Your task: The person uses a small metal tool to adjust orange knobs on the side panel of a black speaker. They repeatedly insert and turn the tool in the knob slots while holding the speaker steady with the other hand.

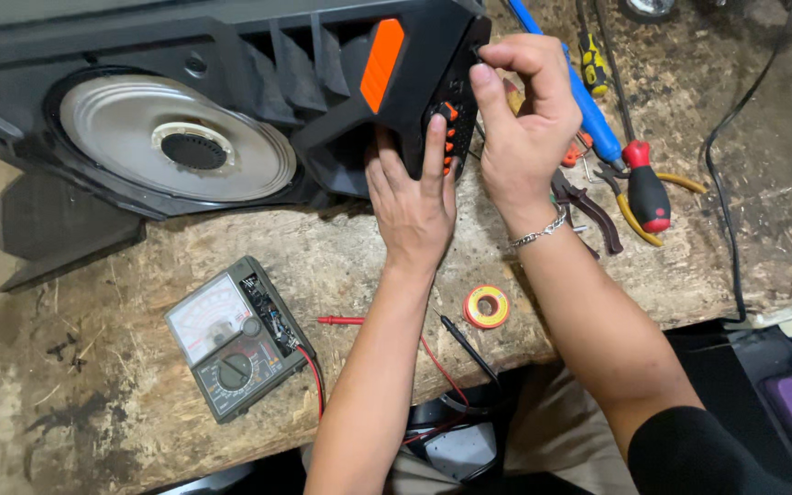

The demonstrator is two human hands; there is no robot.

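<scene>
Black speaker cabinet (pixel 222 101) lies on worn wooden worktop (pixel 121 385), control panel (pixel 456 115) facing the person. Left hand (pixel 412 188) flat, fingers spread, bracing panel. Right hand (pixel 522 115) pinched at panel's top edge; whatever it holds is hidden. Judged: panel work in progress; next move needs steady bracing. Room tight on right: screwdrivers (pixel 645 188), pliers (pixel 588 211). Multimeter (pixel 231 335) near front edge, tape roll (pixel 487 307) at edge.

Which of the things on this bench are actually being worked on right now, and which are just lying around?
In use: speaker, control panel, left hand, right hand.
Lying about: multimeter, red probe, tape roll, pliers, blue tool, screwdriver.
</scene>
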